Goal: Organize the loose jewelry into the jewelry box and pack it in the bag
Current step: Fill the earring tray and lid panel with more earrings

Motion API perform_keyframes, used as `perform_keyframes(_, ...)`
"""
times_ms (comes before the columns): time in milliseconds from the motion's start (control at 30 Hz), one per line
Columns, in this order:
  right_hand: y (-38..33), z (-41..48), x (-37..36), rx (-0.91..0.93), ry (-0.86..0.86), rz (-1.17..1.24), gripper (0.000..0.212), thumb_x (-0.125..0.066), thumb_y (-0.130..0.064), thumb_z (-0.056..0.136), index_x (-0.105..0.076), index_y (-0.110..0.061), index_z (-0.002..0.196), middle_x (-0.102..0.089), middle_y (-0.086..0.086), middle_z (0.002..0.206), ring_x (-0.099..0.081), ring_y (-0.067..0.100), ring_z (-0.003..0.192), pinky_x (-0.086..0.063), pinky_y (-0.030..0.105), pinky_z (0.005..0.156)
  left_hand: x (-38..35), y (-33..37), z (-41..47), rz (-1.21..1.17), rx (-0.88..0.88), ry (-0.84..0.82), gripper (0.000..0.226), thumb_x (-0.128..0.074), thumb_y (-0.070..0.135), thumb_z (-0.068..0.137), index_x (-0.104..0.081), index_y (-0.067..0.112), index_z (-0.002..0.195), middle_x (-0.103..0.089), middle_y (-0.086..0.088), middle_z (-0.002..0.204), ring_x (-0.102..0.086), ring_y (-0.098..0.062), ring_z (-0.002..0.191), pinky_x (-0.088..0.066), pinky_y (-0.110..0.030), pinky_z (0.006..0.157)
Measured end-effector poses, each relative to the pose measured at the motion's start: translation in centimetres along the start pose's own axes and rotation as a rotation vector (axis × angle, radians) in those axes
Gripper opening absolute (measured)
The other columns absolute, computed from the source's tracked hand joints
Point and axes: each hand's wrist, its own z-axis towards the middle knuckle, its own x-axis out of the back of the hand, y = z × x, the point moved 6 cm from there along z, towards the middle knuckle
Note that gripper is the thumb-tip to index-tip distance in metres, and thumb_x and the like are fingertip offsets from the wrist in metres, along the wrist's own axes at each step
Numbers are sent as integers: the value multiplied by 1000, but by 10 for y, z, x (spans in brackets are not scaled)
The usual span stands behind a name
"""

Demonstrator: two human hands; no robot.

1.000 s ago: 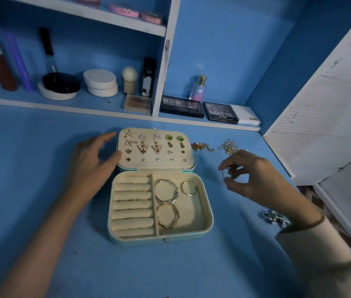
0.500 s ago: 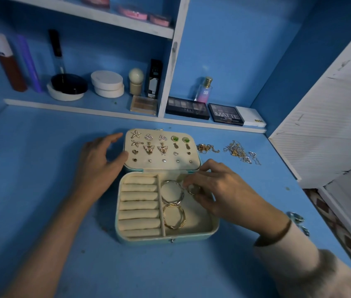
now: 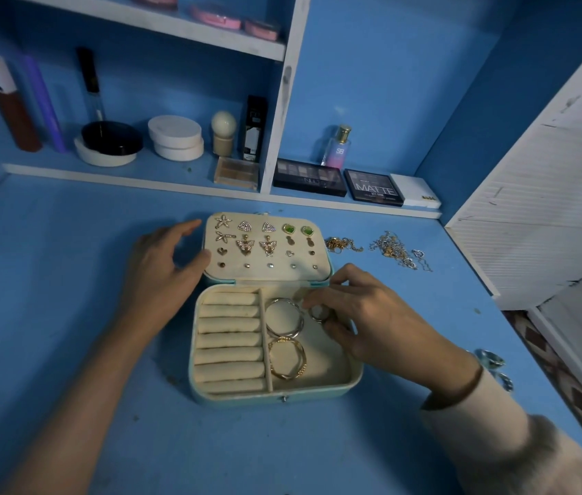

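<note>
Chains (image 3: 395,251) lie center right, beside the jewelry box (image 3: 275,397) — right hand (image 3: 375,321) pinches a ring (image 3: 318,312) inside it; left hand (image 3: 161,276), fingers relaxed, flanks the lid (image 3: 264,275).

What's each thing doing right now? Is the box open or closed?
Jewelry box, open, lid laid back.
Small ring, pinched by right hand over the box.
Silver hoop, lying in the box.
Gold bracelet, lying in the box.
Chains, loose on the table.
Left hand, open, beside the lid.
</note>
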Motion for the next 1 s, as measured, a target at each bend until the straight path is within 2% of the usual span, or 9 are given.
perform_keyframes(200, 2, -1, -3, -18, 24, 5, 36, -71, 1, 69, -65, -16, 100, -66, -9, 84, -44, 14, 87, -35, 17, 74, 0, -2, 0, 8, 2, 0, 46, -65, 17, 87, -54, 18, 132, -57, -7, 130, -45, -24, 124, -33, -33, 98)
perform_keyframes(367, 2, -1, 0, -29, 52, 69, 21, -67, -4, 76, -66, -13, 95, -65, -3, 88, -51, 17, 88, -42, 21, 78, -1, 1, -1, 1, 1, 3, 45, -64, 16, 87, -55, 17, 131, -56, -7, 129, -44, -23, 123, -31, -31, 97)
perform_keyframes(467, 14, 3, 12, -151, 162, 203, 13, -65, -15, 82, -68, -14, 94, -64, -5, 93, -53, 14, 90, -41, 18, 80, -1, -1, 0, 4, 4, -2, 45, -64, 16, 87, -55, 18, 131, -57, -7, 129, -46, -24, 123, -33, -33, 98)
perform_keyframes(567, 37, 10, 17, -334, 320, 294, 16, -62, -16, 82, -68, -16, 97, -65, -3, 92, -53, 9, 85, -39, 12, 73, -1, -1, -2, 5, 14, -16, 47, -63, 24, 88, -53, 22, 134, -56, -6, 129, -45, -24, 123, -33, -36, 101)
perform_keyframes(667, 62, 19, 3, -569, 351, 460, 19, -63, -14, 88, -66, -15, 106, -65, 4, 96, -57, 14, 83, -45, 17, 68, -2, 1, -4, 9, 35, -40, 47, -60, 28, 90, -51, 26, 136, -55, -5, 127, -41, -24, 125, -32, -39, 103)
perform_keyframes(733, 69, 23, -11, -676, 301, 522, 23, -60, -18, 90, -65, -14, 112, -64, 6, 99, -57, 14, 83, -49, 21, 75, -4, 3, -5, 2, 29, -59, 52, -54, 38, 84, -51, 27, 135, -55, -2, 123, -40, -23, 124, -31, -36, 101)
perform_keyframes(833, 70, 26, -26, -729, 274, 550, 29, -60, -22, 91, -63, -14, 118, -62, 6, 100, -58, 18, 88, -49, 38, 87, -3, 3, -4, -13, 18, -74, 61, -44, 41, 76, -51, 27, 136, -54, 5, 115, -40, -22, 122, -28, -28, 97)
perform_keyframes(933, 73, 25, -31, -765, 267, 563, 39, -60, -27, 91, -57, -14, 127, -61, 7, 104, -58, 22, 95, -48, 43, 90, -5, 1, -3, -11, 9, -88, 66, -43, 50, 75, -50, 25, 136, -58, 0, 121, -40, -22, 122, -29, -31, 101)
perform_keyframes(1000, 74, 25, -32, -762, 255, 561, 39, -58, -29, 91, -57, -16, 127, -61, 6, 107, -57, 21, 99, -47, 43, 92, -5, 1, -2, -32, -1, -88, 68, -42, 53, 74, -52, 25, 135, -59, -1, 120, -42, -20, 117, -32, -34, 101)
